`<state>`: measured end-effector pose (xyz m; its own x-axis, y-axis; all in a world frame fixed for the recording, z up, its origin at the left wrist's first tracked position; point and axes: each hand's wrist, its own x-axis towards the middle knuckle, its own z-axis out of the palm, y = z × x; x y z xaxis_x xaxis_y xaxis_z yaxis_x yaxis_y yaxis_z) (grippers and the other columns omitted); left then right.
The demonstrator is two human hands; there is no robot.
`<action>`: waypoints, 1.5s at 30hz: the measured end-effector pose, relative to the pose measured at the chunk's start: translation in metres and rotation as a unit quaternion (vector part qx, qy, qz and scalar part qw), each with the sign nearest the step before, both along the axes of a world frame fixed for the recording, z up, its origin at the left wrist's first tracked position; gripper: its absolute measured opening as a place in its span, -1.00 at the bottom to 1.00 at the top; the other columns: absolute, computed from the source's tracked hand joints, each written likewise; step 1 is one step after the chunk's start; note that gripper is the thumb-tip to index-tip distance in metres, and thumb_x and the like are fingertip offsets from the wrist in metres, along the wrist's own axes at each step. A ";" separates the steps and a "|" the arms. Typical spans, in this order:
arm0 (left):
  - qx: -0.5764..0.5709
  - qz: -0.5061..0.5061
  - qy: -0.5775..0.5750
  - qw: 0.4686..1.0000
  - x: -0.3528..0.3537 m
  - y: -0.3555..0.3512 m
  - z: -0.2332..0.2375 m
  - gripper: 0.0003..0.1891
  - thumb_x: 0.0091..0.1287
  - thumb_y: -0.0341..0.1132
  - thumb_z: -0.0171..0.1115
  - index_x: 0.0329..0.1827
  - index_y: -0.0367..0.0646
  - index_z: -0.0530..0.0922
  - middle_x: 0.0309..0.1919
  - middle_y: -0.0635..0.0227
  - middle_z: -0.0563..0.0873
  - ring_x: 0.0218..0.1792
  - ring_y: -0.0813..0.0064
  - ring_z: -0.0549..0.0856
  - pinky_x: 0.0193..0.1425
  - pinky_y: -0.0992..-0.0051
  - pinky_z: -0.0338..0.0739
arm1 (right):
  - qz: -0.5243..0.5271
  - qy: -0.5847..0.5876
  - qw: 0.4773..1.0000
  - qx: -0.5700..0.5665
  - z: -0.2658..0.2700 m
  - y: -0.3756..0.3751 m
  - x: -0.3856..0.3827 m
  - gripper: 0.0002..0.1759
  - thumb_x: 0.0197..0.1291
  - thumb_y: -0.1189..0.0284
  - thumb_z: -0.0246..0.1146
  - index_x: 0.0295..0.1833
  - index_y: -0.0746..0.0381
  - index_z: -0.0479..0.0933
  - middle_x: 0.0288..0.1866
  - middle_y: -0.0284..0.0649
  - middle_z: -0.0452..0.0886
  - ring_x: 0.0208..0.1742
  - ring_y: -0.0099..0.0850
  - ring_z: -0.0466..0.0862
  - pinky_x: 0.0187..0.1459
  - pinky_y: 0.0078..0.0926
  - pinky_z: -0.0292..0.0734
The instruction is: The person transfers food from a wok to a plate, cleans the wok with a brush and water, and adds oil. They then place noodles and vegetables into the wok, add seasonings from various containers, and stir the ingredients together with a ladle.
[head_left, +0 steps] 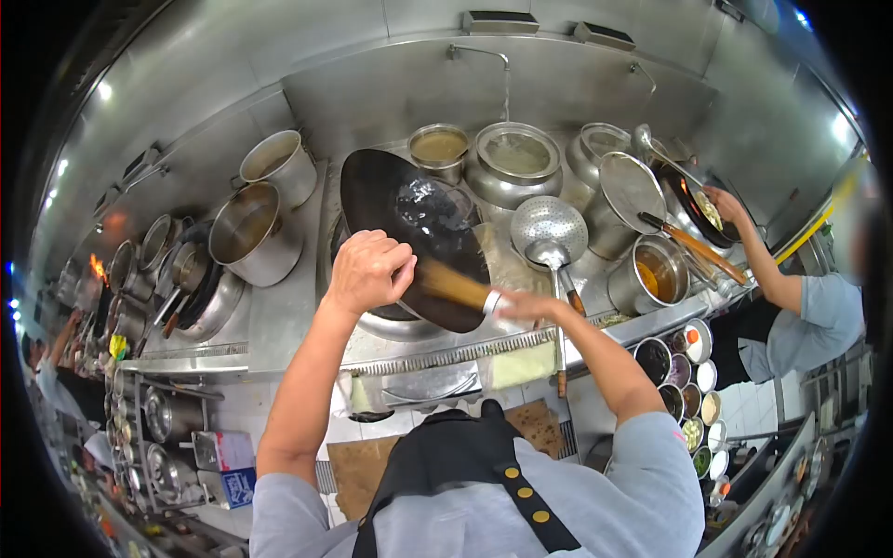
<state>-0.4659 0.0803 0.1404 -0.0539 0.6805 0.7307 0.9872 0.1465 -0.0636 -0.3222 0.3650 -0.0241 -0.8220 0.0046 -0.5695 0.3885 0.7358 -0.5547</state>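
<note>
A black wok point(372, 191) is tilted over the burner, with water glistening on its inner surface. My left hand point(370, 270) is closed in a fist at the wok's near left edge; the grip itself is hidden behind my fingers. In my right hand point(528, 305) is a bamboo wok brush point(451, 284), held by its white-banded handle end. The bristles are blurred and lie against or just over the wok's lower inside. Right of the wok, a perforated skimmer point(549, 226) and a ladle point(547, 253) rest with their handles toward me.
Behind the wok stand a small pot point(439, 167) and a large water pot point(517, 152) under a running tap point(507, 70). Deep pots point(256, 237) are on the left. A strainer point(633, 191) and an oil pot point(642, 288) stand right, near a co-worker's hand point(726, 205) at another wok.
</note>
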 end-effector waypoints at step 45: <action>0.332 -0.144 -0.759 0.541 0.088 -0.078 -0.107 -0.67 0.57 -0.17 0.00 -0.41 -0.09 0.34 -0.76 0.59 0.10 -0.78 0.70 0.07 -0.71 0.56 -0.01 | -0.313 0.229 0.836 -0.388 -0.027 -0.162 -0.128 -0.48 0.32 0.23 0.22 0.34 0.01 0.26 -0.32 -0.21 0.54 -0.51 -0.37 0.60 -0.60 -0.41 0.55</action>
